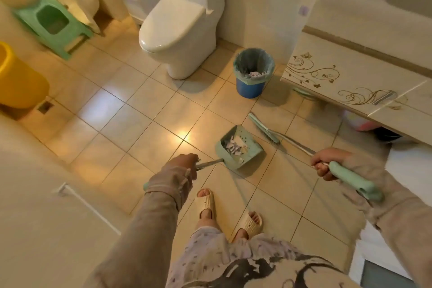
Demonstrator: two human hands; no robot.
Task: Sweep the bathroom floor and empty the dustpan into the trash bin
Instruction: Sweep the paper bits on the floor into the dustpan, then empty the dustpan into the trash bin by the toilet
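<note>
A mint-green dustpan [240, 147] sits low over the tiled floor, holding several scraps of pale paper. My left hand [181, 167] grips its thin metal handle from the left. My right hand [326, 163] holds the mint-green grip of a broom handle, whose shaft runs down to the broom head [264, 127] just right of the dustpan. A blue trash bin [253, 72] with a green liner stands farther back between the toilet and the cabinet, with paper scraps inside.
A white toilet [177, 30] stands behind the dustpan. A vanity cabinet [355, 79] juts out on the right above the floor. A yellow bucket [18, 77] and a green stool [51, 21] sit at the left. My slippered feet [228, 213] stand near the dustpan.
</note>
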